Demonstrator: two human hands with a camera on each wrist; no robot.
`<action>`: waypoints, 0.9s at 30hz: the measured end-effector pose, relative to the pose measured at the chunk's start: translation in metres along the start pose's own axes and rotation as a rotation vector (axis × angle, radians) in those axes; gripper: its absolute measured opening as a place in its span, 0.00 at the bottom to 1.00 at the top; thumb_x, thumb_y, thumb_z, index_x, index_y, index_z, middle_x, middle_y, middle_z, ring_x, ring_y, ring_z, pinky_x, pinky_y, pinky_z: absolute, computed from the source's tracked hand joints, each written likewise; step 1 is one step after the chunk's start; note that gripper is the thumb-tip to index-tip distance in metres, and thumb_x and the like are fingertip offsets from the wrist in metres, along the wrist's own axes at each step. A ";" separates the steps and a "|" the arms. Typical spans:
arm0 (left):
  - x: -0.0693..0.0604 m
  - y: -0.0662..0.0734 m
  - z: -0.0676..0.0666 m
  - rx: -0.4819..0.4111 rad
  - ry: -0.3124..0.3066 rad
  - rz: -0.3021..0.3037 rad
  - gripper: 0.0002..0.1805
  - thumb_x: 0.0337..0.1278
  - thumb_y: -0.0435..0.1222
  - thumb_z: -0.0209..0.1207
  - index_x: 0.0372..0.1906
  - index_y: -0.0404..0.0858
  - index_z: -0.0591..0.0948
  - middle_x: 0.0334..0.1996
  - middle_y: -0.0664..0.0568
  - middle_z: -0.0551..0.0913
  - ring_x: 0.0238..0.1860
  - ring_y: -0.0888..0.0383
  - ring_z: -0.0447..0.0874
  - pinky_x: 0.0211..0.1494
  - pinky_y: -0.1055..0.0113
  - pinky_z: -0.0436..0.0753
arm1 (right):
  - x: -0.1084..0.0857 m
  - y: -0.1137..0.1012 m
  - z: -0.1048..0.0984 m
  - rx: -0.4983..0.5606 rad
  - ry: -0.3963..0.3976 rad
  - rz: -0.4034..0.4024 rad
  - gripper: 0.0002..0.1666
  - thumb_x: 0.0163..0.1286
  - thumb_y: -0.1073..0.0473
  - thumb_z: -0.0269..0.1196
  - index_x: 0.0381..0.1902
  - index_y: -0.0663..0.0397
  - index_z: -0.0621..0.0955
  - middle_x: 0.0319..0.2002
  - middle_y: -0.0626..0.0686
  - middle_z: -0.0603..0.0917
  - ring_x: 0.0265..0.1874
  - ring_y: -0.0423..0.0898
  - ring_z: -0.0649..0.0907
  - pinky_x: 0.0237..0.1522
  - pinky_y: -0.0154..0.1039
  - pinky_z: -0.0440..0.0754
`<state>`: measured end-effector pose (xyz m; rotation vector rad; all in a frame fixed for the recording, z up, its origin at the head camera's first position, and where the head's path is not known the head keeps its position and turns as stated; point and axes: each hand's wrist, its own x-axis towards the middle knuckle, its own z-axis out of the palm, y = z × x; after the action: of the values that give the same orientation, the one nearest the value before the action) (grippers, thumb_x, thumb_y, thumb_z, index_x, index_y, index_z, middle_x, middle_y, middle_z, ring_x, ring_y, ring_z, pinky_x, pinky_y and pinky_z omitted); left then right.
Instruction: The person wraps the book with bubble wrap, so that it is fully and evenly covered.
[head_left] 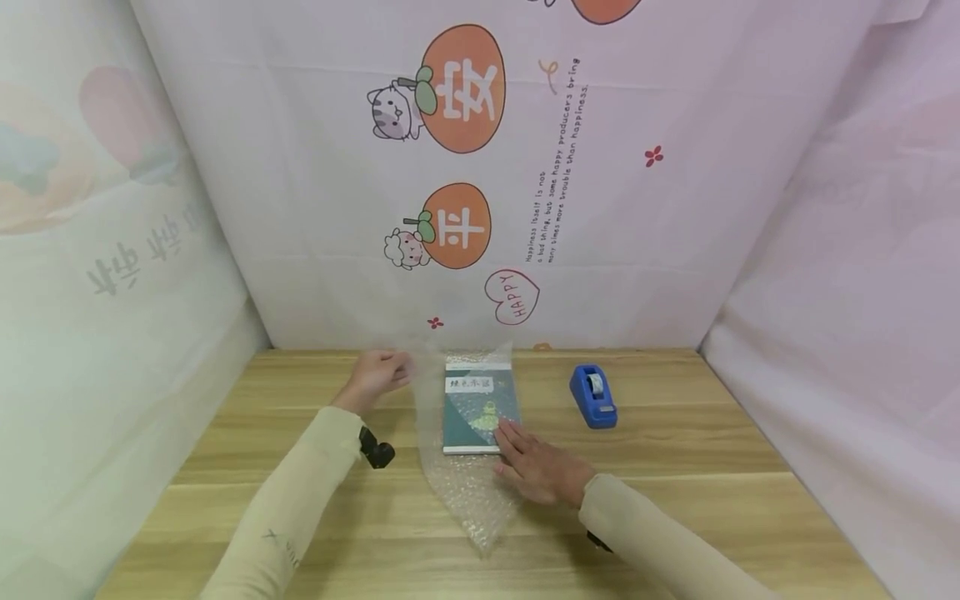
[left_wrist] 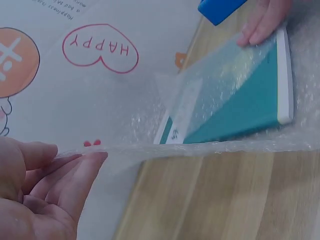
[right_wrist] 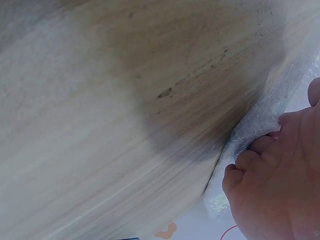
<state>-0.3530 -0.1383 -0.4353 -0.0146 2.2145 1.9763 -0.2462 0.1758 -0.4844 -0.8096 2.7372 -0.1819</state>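
A teal book (head_left: 461,422) with white bands lies on a sheet of bubble wrap (head_left: 471,492), and one flap of the sheet covers part of its cover. My left hand (head_left: 381,372) is raised at the sheet's left side. In the left wrist view its thumb and fingers pinch the lifted edge of the wrap. On the book's lower right part rests my right hand (head_left: 542,467), with its fingers extended and pressing the folded flap. The right wrist view shows this hand's palm side (right_wrist: 280,180) along the wrap's edge; the book is mostly hidden there.
A blue tape dispenser (head_left: 592,397) with a roll of tape stands right of the book on the wooden table (head_left: 675,517). Printed white cloth (head_left: 630,250) hangs behind the table and along both sides.
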 end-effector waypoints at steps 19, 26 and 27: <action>0.002 0.022 0.051 -0.099 -0.036 0.047 0.20 0.79 0.29 0.53 0.64 0.18 0.77 0.58 0.27 0.82 0.61 0.42 0.87 0.66 0.59 0.86 | 0.001 0.000 -0.001 0.012 -0.015 0.017 0.42 0.88 0.38 0.37 0.86 0.58 0.50 0.88 0.58 0.47 0.87 0.55 0.49 0.86 0.53 0.57; 0.006 0.021 0.069 -0.091 -0.039 0.050 0.18 0.78 0.29 0.54 0.61 0.19 0.80 0.55 0.30 0.84 0.58 0.44 0.88 0.64 0.60 0.87 | 0.002 0.001 -0.003 0.037 -0.038 0.024 0.42 0.88 0.38 0.36 0.86 0.56 0.50 0.88 0.56 0.46 0.88 0.53 0.48 0.86 0.53 0.56; 0.007 0.020 0.071 -0.088 -0.039 0.049 0.18 0.79 0.29 0.53 0.62 0.19 0.80 0.55 0.30 0.83 0.59 0.43 0.87 0.65 0.59 0.87 | 0.002 0.001 -0.004 0.040 -0.040 0.024 0.42 0.88 0.38 0.36 0.86 0.56 0.50 0.88 0.56 0.46 0.88 0.53 0.48 0.86 0.54 0.56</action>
<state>-0.3541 -0.0654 -0.4240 0.0668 2.1220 2.0806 -0.2498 0.1758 -0.4814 -0.7615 2.6957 -0.2121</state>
